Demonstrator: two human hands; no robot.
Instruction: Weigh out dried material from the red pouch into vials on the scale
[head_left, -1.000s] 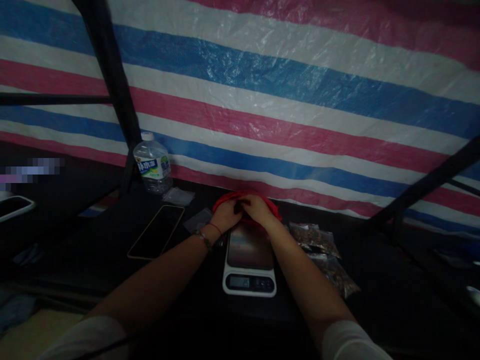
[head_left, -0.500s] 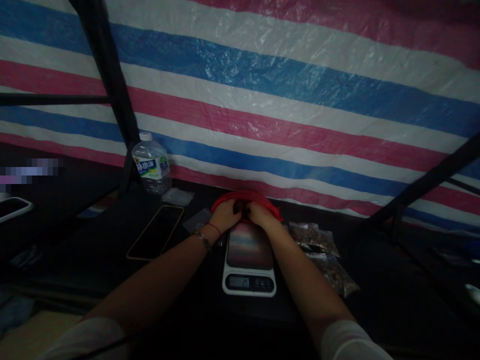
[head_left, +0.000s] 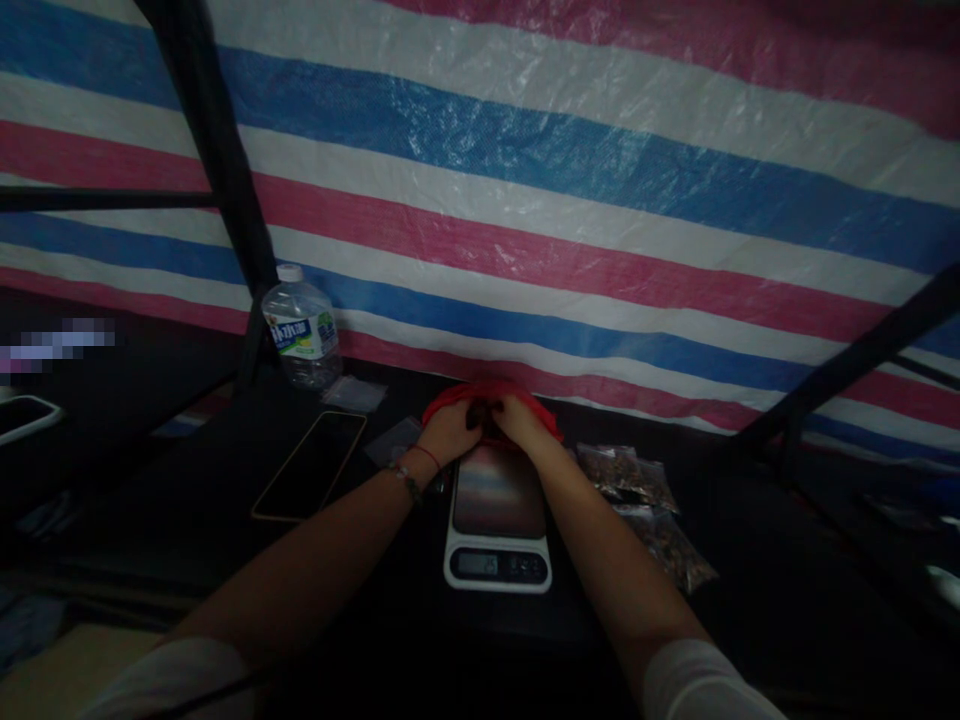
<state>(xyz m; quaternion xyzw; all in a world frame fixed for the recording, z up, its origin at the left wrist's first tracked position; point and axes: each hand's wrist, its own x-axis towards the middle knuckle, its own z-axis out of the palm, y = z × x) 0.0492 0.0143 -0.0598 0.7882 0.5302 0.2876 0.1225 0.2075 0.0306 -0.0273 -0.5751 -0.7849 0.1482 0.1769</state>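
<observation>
Where left hand (head_left: 452,428) sits beside right hand (head_left: 517,420), red bag (head_left: 496,390) surrounds both.

At lower centre, the scale display (head_left: 477,565) appears to read 25; left of centre, the bottle label (head_left: 298,337) carries Chinese characters, including 水.

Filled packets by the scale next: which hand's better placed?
Probably the right hand: it's nearer the filled packets, and its forearm runs beside them. The left hand is farther, with that forearm between. Both are at the red bag.
</observation>
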